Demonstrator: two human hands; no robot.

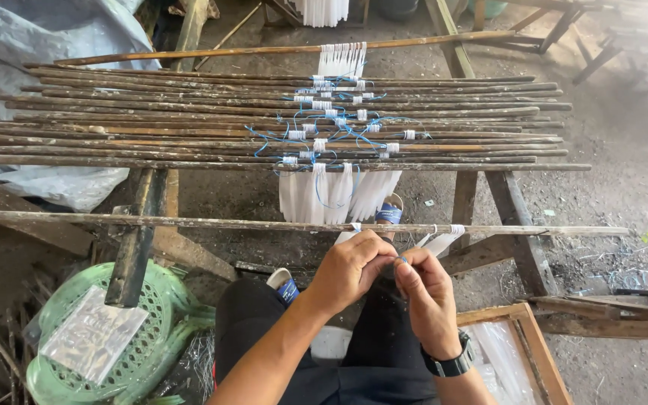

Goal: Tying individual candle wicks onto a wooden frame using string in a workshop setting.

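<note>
A wide rack of long, rough wooden sticks (189,124) lies side by side across a timber frame (515,225), the wood dark, weathered and splintery. White strips (339,191) hang in flat bunches from the sticks, knotted with thin blue string (316,127). Nearer the person, a single pale stick (189,221) runs crosswise just in front of the hands. At lower left sits a round green plastic basket (151,300) with a perforated lid and a clear bag (95,334) on top. The left hand (350,270) and right hand (425,296) meet below the single stick, fingers curled together, pinching a bit of blue string between the fingertips. A black watch (451,365) bands the right wrist.
</note>
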